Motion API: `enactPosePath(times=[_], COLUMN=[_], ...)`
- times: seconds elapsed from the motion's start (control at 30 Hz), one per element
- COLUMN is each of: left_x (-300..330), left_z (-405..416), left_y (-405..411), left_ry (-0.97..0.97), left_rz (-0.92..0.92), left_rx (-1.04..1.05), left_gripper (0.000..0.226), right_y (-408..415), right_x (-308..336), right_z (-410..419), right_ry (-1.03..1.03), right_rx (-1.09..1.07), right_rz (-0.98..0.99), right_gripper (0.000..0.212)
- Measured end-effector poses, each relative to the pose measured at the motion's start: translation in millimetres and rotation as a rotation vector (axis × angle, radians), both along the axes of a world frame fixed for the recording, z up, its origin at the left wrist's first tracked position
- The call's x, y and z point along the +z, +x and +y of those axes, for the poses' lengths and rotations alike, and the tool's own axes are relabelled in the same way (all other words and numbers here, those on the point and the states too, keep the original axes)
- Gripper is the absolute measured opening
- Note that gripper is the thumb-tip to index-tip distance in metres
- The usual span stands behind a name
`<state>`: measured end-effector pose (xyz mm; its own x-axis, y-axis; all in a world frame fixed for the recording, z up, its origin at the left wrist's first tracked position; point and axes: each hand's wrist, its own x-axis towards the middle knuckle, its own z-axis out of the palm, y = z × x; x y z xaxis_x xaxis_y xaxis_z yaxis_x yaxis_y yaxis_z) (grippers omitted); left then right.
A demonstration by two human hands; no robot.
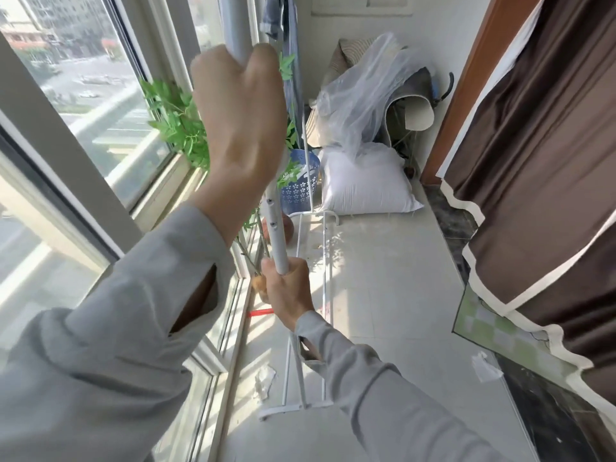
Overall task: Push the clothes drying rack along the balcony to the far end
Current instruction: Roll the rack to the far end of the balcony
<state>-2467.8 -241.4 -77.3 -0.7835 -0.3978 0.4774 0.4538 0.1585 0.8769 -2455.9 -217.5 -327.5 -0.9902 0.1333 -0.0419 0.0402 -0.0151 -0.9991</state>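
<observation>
A white metal drying rack stands along the window side of the balcony. Its near upright pole runs from top centre down to a low base frame on the tiled floor. My left hand is wrapped around the pole high up. Lower on the same pole my right hand grips it. Blue clothes hang from the rack's far upright near the top of the view.
At the far end lie a white sack, a plastic-covered bundle and a blue perforated basket. Green plants line the window sill on the left. Brown curtains hang on the right. Paper scraps lie on the floor.
</observation>
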Motion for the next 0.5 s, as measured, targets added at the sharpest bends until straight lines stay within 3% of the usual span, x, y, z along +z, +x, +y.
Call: enactPosePath(times=[0.27, 0.4, 0.5], left_x=[2.9, 4.5, 5.3], left_z=[3.1, 5.7, 9.6], left_y=[12.2, 19.5, 21.0], left_ry=[-0.020, -0.048, -0.080], left_rz=[-0.096, -0.107, -0.124], left_rx=[-0.268, -0.310, -0.317], left_gripper=[0.038, 0.039, 0.036], right_y=[10.7, 20.6, 23.8], right_x=[15.5, 23.2, 29.3], right_z=[16.0, 25.1, 31.9], right_ry=[-0.042, 0.048, 0.042], right_rx=[0.049, -0.048, -0.031], right_rz=[-0.110, -0.063, -0.036], right_gripper=[0.045, 0.031, 0.043])
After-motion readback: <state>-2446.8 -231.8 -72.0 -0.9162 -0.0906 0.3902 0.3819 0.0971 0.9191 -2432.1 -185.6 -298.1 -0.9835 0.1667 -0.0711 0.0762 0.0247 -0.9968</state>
